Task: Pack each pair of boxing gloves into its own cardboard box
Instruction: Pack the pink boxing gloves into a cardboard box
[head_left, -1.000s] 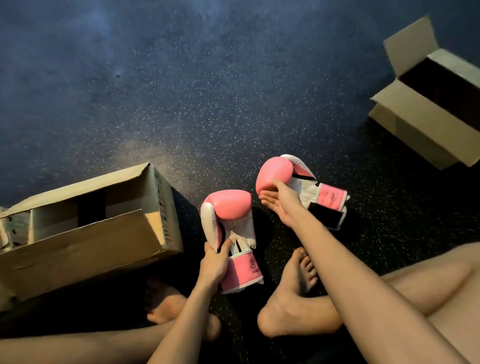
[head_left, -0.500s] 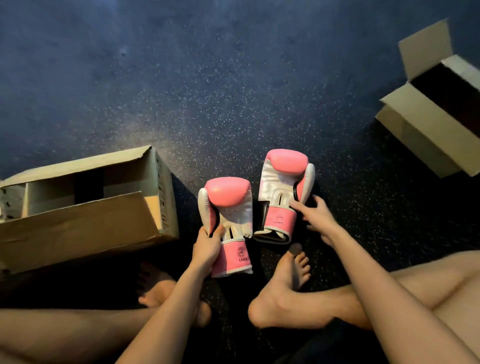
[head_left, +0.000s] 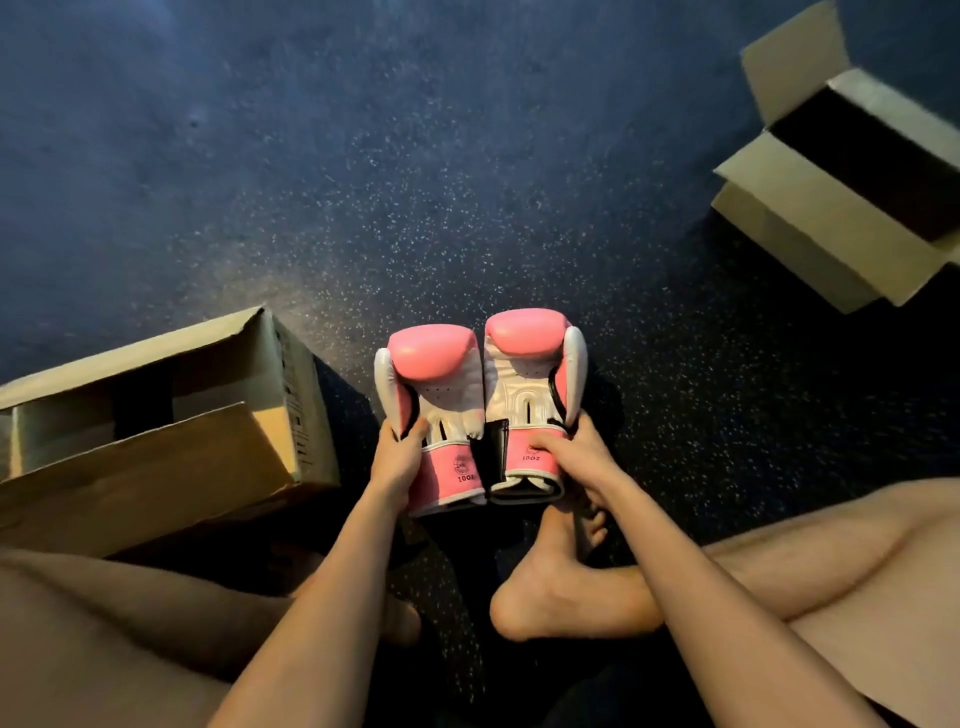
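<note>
Single head view, steeply downward, close above floor.

The left glove is pink over its padded top and cuff, white on the palm and thumb, with dark "10oz" print on the cuff. The right glove matches: pink top and cuff, white palm and thumb, black strap trim. The floor is dark blue-black, speckled with pale flecks. Both cardboard boxes are plain tan-brown with dark interiors.
</note>
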